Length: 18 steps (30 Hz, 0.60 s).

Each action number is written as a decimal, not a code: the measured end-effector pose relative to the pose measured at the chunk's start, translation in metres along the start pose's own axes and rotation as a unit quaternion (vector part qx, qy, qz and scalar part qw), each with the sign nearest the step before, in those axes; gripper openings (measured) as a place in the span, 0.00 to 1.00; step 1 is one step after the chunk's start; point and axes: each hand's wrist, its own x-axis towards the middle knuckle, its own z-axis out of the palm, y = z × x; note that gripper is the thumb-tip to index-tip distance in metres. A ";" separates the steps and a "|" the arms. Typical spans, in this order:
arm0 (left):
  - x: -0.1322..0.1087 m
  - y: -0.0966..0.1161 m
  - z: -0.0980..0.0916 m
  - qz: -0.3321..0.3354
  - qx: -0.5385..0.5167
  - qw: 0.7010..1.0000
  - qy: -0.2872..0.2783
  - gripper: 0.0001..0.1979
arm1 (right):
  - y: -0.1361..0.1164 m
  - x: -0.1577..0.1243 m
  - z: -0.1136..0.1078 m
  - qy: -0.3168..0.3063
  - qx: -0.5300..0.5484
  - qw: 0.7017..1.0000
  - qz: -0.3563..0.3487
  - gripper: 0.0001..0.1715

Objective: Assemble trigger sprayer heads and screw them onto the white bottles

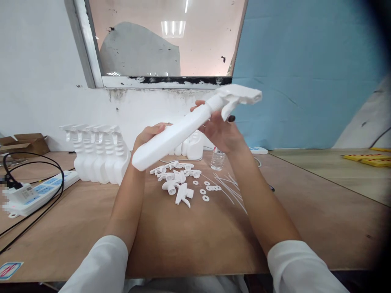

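Note:
A white spray bottle (174,136) is held up in the air, tilted, its base at lower left and its trigger head at upper right. My left hand (154,132) grips the bottle's body from behind, with most of its fingers hidden. Around the neck, just below the trigger head, curl the fingers of my right hand (224,132); a small dark spot shows beside the trigger. Beneath them on the table lie several loose white trigger heads (183,193), several flat white washers (205,198) and thin white tubes (229,185).
Several white spray bottles with heads (100,158) stand in a row at left. More white bottles (194,146) and a clear plastic bottle (217,158) are behind my hands. A power strip (45,189) with black cables and a cardboard box (26,142) lie far left. Yellow pieces (366,158) rest at right.

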 end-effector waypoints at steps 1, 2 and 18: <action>-0.001 0.009 0.002 0.014 0.008 1.000 0.001 0.41 | 0.005 0.003 -0.002 0.031 0.009 0.999 -0.001 0.27; -0.002 0.018 0.004 0.027 0.026 0.999 0.008 0.39 | 0.010 0.006 -0.005 0.059 0.019 0.998 -0.005 0.25; 0.003 0.044 0.017 0.059 0.397 0.906 0.133 0.29 | 0.021 0.013 -0.022 0.236 0.003 0.971 -0.038 0.21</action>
